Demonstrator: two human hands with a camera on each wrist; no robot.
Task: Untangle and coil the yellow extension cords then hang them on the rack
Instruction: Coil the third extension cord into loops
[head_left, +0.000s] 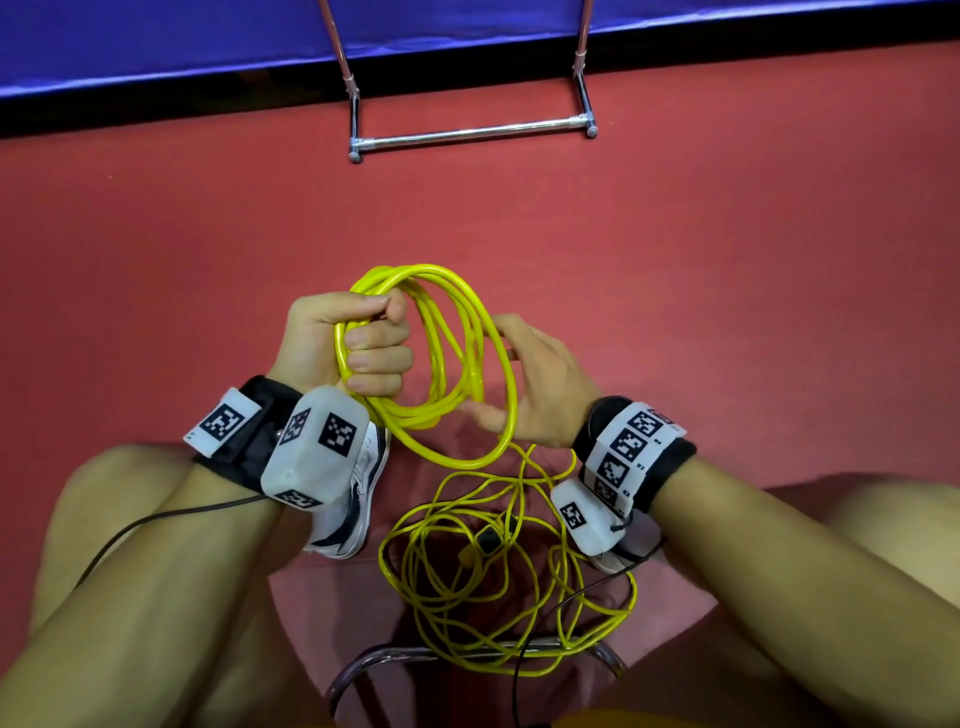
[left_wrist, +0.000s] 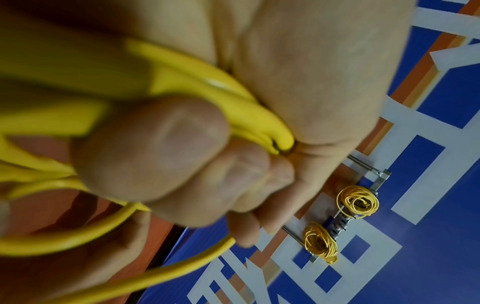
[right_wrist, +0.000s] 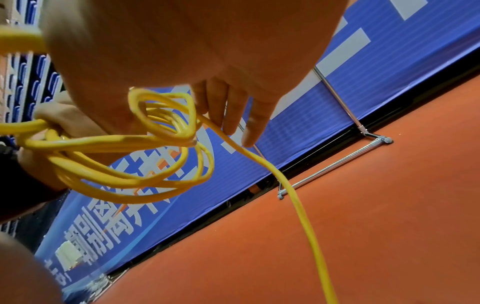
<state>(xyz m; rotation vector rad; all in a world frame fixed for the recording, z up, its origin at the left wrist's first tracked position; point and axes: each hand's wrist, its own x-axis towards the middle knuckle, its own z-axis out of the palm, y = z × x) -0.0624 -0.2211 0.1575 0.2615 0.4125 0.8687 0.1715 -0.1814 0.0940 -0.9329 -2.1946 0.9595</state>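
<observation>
My left hand (head_left: 376, 345) is a fist gripping several loops of the yellow cord coil (head_left: 447, 332) held above the red floor. In the left wrist view the fingers (left_wrist: 155, 148) wrap round the thick yellow strands (left_wrist: 233, 98). My right hand (head_left: 488, 371) is beside the coil with straight, relaxed fingers (right_wrist: 254, 123), and the outermost loop (head_left: 511, 405) runs across its palm. From there a strand (right_wrist: 298, 205) drops to the loose tangle (head_left: 498, 597) on the floor between my feet. The chrome rack (left_wrist: 379, 176) carries two hung yellow coils (left_wrist: 358, 201) (left_wrist: 320, 240).
The rack's chrome base bar (head_left: 472, 132) stands on the red floor by a blue banner wall (head_left: 156, 41). A black plug (head_left: 488, 540) lies in the tangle. A white shoe (head_left: 348, 499) and a chrome chair frame (head_left: 363, 670) are near my legs.
</observation>
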